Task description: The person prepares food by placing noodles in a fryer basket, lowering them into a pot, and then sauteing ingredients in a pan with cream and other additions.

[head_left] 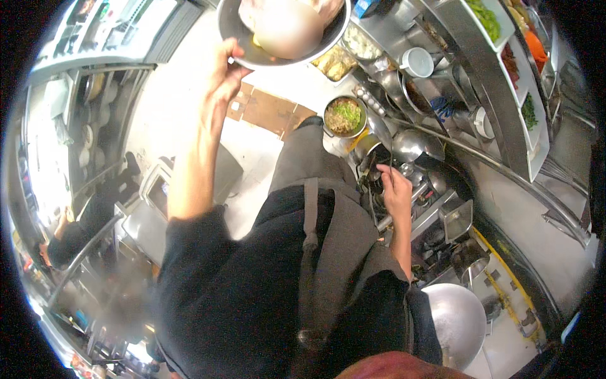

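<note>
My left hand (229,71) grips the rim of a round metal bowl (236,49) at the top of the view, thumb over the edge. Pale food lies in the bowl, but a blur hides much of it and the frame cuts it off. Lower and to the right, my right hand (398,192) is closed around the thin metal handle (391,158) of a utensil, whose head I cannot make out. Around that hand are a wok (414,144) and a dark pan (369,144). A pot of chopped greens and brownish food (345,116) stands beyond it.
On the right, a steel shelf carries white trays of vegetables (530,113). Another wok (457,322) sits at lower right by the stove. A tray of yellowish food (334,64) and eggs (370,100) are ahead. Cardboard (267,111) lies on the floor; a person (87,232) is at left.
</note>
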Available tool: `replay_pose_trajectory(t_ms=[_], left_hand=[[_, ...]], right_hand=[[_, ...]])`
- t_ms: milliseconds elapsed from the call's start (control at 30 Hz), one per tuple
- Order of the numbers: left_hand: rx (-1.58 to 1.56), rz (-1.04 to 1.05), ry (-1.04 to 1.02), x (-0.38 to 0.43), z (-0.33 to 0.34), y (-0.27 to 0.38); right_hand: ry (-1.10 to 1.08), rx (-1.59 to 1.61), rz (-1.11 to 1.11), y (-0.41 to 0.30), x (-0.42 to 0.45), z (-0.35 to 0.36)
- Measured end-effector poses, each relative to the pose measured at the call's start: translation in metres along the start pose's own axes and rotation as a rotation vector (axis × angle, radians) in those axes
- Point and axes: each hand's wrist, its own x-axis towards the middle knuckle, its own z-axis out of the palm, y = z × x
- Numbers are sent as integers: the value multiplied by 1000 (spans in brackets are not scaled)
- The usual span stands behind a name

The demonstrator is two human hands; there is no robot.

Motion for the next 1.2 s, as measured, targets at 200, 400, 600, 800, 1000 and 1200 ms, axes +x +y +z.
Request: replay_pose_trajectory(t_ms=[200,400,600,800,1000,1200], left_hand=[[-17,-133,247,-27,-70,-115],[-30,-418,392,-38,-111,-228],[-1,-665,535,31,-171,-416],[-37,-519,592,175,-202,-621],[627,-474,564,350,-193,-754],[547,-321,261,413,-137,-863]], right_hand=[[-163,-70,-1,-5,34,23],[-364,-189,246,32,36,70],[-559,-89,584,106,15,147],[-728,32,942,138,40,233],[-836,111,849,184,41,298],[-963,100,1050,215,29,324]])
